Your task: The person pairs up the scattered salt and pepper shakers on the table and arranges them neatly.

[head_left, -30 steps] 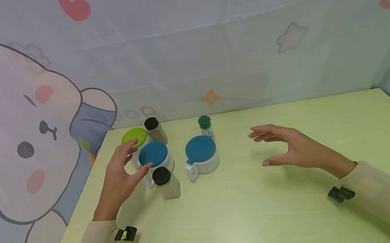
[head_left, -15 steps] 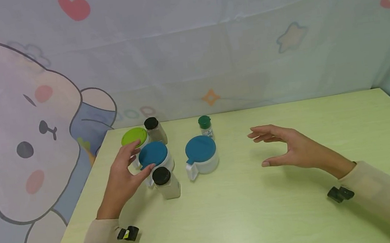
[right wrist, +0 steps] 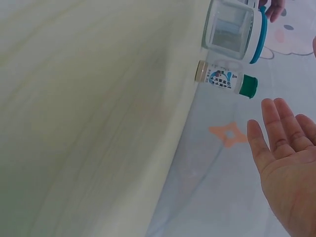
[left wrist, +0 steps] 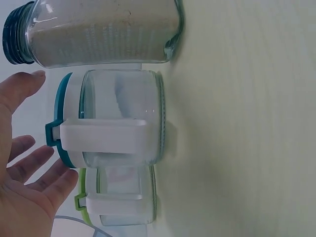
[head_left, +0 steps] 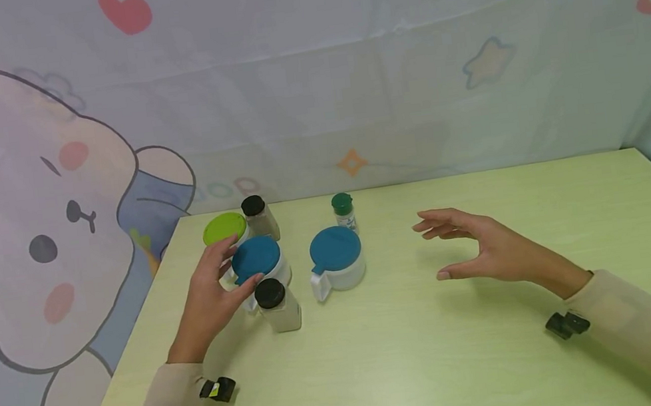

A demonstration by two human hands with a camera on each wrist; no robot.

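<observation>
1. Head view: the left hand (head_left: 210, 303) is near the left edge of the desk (head_left: 393, 369), its grip wide and holding nothing — thumb and fingers spread about the left blue-lidded jar (head_left: 256, 256); whether a fingertip touches the lid, I cannot tell.
2. That jar stands upright between the front black-capped bottle (head_left: 283, 315), on the near-edge side, and the green-lidded jar (head_left: 224, 227), toward the far left corner.
3. The rear black-capped bottle (head_left: 263, 224) stands by the far edge, just beside the green-lidded jar.
4. The right blue-lidded jar (head_left: 337, 252) stands farther from the left edge — the green-capped bottle (head_left: 343, 213) is behind it.
5. The right hand (head_left: 487, 248) hovers toward the right edge, grip wide, holding nothing.
</observation>
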